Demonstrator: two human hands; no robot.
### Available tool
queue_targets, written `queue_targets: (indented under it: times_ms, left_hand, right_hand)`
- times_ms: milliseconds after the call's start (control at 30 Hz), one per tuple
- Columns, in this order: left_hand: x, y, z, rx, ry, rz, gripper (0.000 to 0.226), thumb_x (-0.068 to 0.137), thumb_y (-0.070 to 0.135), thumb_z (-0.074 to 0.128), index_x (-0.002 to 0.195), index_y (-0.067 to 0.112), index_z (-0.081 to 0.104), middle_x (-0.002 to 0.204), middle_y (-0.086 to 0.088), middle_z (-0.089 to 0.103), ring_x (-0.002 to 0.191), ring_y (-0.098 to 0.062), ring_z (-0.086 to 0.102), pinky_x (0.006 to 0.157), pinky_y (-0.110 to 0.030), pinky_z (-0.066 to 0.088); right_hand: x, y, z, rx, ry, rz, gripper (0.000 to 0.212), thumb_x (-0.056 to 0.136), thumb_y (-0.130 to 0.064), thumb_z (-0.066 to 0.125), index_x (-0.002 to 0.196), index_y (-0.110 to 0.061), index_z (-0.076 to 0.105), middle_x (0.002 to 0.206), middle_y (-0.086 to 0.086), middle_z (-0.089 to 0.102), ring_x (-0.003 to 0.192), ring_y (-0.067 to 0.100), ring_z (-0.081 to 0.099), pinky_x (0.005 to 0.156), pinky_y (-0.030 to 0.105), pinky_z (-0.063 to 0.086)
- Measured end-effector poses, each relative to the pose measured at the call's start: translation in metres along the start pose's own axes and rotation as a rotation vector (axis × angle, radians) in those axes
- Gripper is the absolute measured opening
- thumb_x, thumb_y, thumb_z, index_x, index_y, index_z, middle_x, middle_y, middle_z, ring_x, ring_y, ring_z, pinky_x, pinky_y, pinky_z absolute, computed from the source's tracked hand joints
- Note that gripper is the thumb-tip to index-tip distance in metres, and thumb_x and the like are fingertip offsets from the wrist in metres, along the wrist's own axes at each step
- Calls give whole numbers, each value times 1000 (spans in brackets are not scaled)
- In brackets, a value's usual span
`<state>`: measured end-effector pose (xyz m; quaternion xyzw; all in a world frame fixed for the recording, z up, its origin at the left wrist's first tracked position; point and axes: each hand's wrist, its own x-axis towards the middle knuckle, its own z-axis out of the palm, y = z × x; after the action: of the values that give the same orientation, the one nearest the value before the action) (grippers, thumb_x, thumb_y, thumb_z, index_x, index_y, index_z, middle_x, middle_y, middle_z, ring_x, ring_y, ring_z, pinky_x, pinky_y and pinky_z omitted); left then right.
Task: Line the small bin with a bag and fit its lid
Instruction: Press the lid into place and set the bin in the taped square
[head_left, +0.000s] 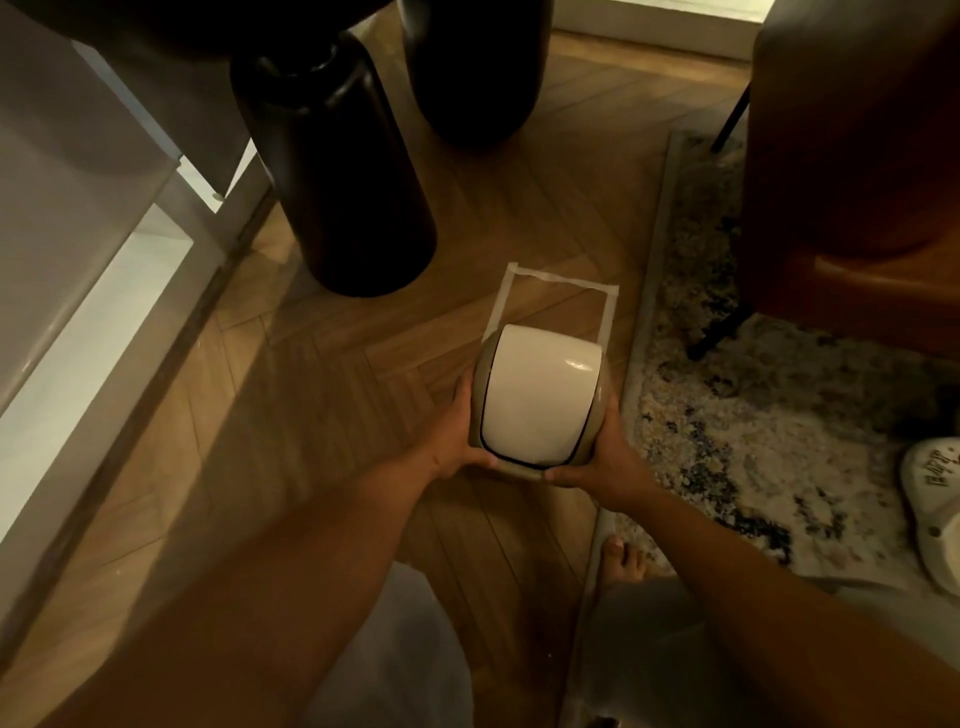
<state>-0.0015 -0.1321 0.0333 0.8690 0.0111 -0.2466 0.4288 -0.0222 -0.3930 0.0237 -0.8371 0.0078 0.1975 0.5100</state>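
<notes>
A small beige bin (600, 405) with a white swing lid (535, 395) on top is held between both hands above the wooden floor. My left hand (460, 436) grips its left side and my right hand (605, 457) grips its right side and near corner. A thin dark line, possibly a bag edge, shows along the lid's left and near rim. The bin partly covers the near end of a white tape rectangle (561, 283) marked on the floor. The bin's body below the lid is hidden from view.
Two tall black vases (337, 171) (472, 67) stand on the floor beyond the tape. A patterned rug (779, 441) lies to the right, with a brown chair (852, 171) on it. A white slipper (935, 509) is at far right. White cabinet (78, 260) on the left. My bare foot (623, 561) is near the rug edge.
</notes>
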Motion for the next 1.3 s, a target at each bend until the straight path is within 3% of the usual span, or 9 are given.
queue_targets:
  times_ms: [100,300,500,667,767,1000,1167,1300]
  left_hand:
    - [7,1,-1,-19,24,-12,142,58,19,95,158,29,-4,160,-5,28,146,-24,29,110,-29,24]
    - [17,2,-3,-22,62,-24,143,51,30,98,157,34,2,159,-1,30,145,-23,31,118,-44,30]
    - [24,3,-8,4,41,-34,142,49,33,98,157,32,5,160,0,30,146,-23,30,118,-50,31]
    - [30,3,-11,22,20,-17,136,54,27,97,158,24,9,160,-1,30,147,-23,29,118,-46,30]
    - [36,3,-12,7,13,-6,135,54,23,97,158,21,10,159,-2,31,146,-23,30,117,-37,29]
    - [66,13,-24,83,49,55,137,56,30,96,158,23,6,161,-3,27,147,-23,27,120,-46,28]
    - [103,24,-34,139,41,89,140,54,38,95,158,29,2,161,-4,27,146,-24,29,118,-42,30]
    - [136,32,-41,185,32,91,133,51,43,96,155,29,14,156,-3,37,142,-24,37,115,-44,36]
  right_hand:
    - [9,-3,-2,-13,8,27,156,44,-47,100,159,-41,-6,159,-6,34,147,18,35,113,56,41]
    - [26,-6,-8,-79,4,29,154,42,-52,97,157,-41,-4,160,-2,31,147,24,34,112,58,40]
    - [26,-9,-6,-86,20,80,153,40,-51,95,157,-37,-2,156,2,38,143,27,40,110,56,42]
    - [22,-7,-4,-17,31,51,145,45,-44,96,156,-40,2,154,-4,41,144,20,39,113,55,41]
    - [27,-8,-9,-26,23,30,143,47,-46,95,156,-37,4,154,-5,42,143,20,40,112,54,42]
    - [53,-5,-20,1,38,-43,137,58,-35,96,159,-34,3,154,-8,42,142,15,42,111,49,44]
    - [81,-5,-34,15,86,-78,134,62,-24,97,160,-32,5,150,-12,43,138,10,43,110,40,45]
    - [108,0,-52,51,68,-122,135,64,-27,95,160,-32,1,153,-17,41,141,4,42,108,32,44]
